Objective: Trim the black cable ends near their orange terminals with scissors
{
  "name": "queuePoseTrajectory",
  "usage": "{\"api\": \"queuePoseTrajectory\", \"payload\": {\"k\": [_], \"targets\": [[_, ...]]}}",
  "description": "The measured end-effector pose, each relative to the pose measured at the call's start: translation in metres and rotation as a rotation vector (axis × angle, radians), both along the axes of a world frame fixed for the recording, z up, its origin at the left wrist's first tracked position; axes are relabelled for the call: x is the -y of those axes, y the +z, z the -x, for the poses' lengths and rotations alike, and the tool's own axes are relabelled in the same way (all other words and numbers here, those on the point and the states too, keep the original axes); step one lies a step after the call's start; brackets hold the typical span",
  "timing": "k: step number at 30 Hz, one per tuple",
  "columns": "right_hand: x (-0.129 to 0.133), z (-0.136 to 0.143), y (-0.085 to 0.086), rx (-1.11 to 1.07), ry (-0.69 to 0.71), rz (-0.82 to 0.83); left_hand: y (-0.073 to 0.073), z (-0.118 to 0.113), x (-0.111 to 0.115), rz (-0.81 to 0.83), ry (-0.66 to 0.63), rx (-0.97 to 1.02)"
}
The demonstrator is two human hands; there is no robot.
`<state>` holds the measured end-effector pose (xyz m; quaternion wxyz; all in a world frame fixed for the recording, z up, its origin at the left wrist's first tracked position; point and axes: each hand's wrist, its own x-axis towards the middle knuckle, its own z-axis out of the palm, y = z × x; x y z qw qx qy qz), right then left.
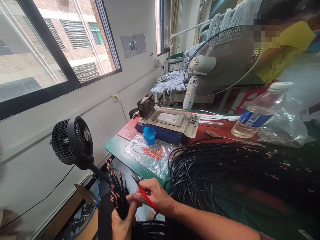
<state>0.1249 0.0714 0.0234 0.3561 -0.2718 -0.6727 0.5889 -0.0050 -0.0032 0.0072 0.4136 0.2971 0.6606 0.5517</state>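
My left hand [123,220] is wrapped round a bundle of black cables [117,186], held upright with their stripped ends up. Short red, yellow and white wire ends stick out at the tops. My right hand [150,193] grips red-handled tweezers [147,197] whose dark pointed tip slants up to the left. The fingertips of my right hand meet the left thumb at the right side of the bundle. To the right, a large heap of black cables [200,166] lies on the table, several ends showing bare wires.
On the table, a solder pot [162,128] stands behind a blue cup [149,136] and a plastic sheet [132,148] scattered with red and yellow bits. A bottle [252,116] stands right. A black fan [75,143] is left, a larger fan [200,65] behind. A person in yellow [285,50] is at back right.
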Motion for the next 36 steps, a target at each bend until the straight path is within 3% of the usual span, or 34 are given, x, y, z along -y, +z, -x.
{"api": "queuePoseTrajectory", "payload": {"k": [4,7,11,15,26,32,36], "targets": [[-0.008,-0.004,0.002,0.198,-0.043,-0.097,0.001,0.004,-0.002,0.056,0.069,0.215],[-0.011,-0.006,0.003,0.407,0.036,-0.163,0.004,0.008,-0.002,0.050,0.166,0.246],[-0.008,-0.004,-0.001,0.591,0.152,-0.216,0.004,0.013,-0.002,0.027,0.164,0.270],[-0.006,-0.003,-0.006,0.612,0.185,-0.223,0.002,0.013,0.000,0.040,0.174,0.258],[-0.006,-0.002,-0.012,0.615,0.095,-0.333,-0.006,0.018,0.002,0.134,0.222,0.143],[-0.005,-0.002,-0.011,0.647,0.082,-0.291,-0.012,0.019,0.000,0.125,0.187,0.114],[-0.006,-0.002,-0.007,0.597,0.084,-0.165,-0.011,0.018,-0.001,0.119,0.157,0.149]]}}
